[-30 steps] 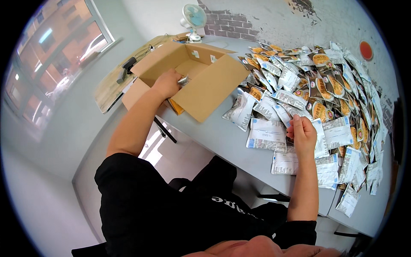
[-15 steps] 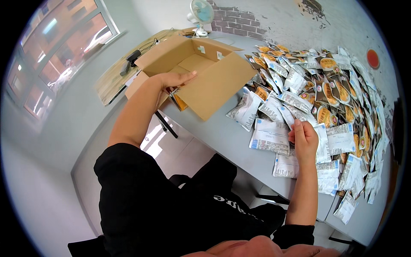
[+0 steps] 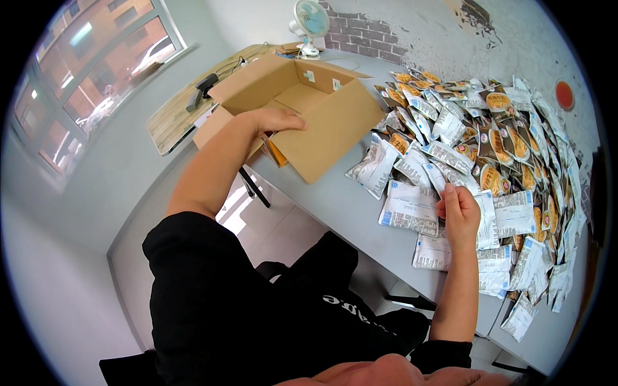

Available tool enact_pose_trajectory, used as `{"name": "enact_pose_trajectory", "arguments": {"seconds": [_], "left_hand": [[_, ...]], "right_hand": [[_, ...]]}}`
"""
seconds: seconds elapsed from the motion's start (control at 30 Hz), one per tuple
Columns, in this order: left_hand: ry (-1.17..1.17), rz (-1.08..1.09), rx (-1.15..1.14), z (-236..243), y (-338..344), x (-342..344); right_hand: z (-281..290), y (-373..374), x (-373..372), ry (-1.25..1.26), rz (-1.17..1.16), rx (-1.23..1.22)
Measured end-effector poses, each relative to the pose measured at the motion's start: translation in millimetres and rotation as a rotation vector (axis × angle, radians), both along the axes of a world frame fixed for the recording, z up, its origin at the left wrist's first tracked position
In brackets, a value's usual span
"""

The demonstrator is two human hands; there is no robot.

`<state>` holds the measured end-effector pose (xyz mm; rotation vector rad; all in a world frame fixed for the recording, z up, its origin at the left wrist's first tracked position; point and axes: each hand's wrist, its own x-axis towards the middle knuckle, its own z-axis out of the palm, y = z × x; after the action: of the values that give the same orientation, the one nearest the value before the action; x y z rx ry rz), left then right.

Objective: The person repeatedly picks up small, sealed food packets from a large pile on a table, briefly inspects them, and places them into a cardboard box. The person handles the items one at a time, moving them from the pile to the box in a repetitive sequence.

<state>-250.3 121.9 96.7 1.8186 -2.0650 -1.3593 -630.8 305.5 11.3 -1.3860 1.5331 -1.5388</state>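
Observation:
An open cardboard box (image 3: 325,138) sits on the grey table (image 3: 335,212), its front flap folded outward. My left hand (image 3: 277,121) grips the near edge of the box by that flap, its fingers partly hidden. An orange item (image 3: 275,152) shows beneath the flap. At the right, a large heap of packets (image 3: 496,147) covers the table, some white, some dark with orange food pictures. My right hand (image 3: 456,212) is curled among the nearest white packets (image 3: 407,207); what its fingers hold, if anything, is hidden.
A wooden board (image 3: 168,128) with dark devices (image 3: 206,83) and cables lies behind the box at left. A small white fan (image 3: 309,26) stands at the back against the wall. A window is at upper left; a black chair (image 3: 122,367) shows at lower left.
My left hand has shifted from inside the box onto its near edge, and the small silver item seen in it is now hidden. The whole view has shifted slightly.

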Motion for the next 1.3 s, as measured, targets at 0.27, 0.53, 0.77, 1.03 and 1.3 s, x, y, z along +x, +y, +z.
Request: {"name": "enact_pose_trajectory", "arguments": {"seconds": [0.27,0.53,0.77,1.03,1.3], "left_hand": [[-0.008,-0.079,0.025,-7,-21,13],[-0.279,-0.171,-0.479,-1,-20,1],[-0.249,-0.463,-1.033,-2,57,-104],[-0.358,-0.362,-0.700,-56,86,-173],[0.435,0.082,-0.470,-82,67,-140]], "right_hand": [[-6,-2,-4,0.025,0.013,-0.030],[5,2,4,0.005,0.009,0.004],[1,3,-7,0.048,-0.061,-0.026],[2,1,-5,-0.011,-0.066,-0.022],[5,4,-3,0.058,-0.022,-0.050]]}}
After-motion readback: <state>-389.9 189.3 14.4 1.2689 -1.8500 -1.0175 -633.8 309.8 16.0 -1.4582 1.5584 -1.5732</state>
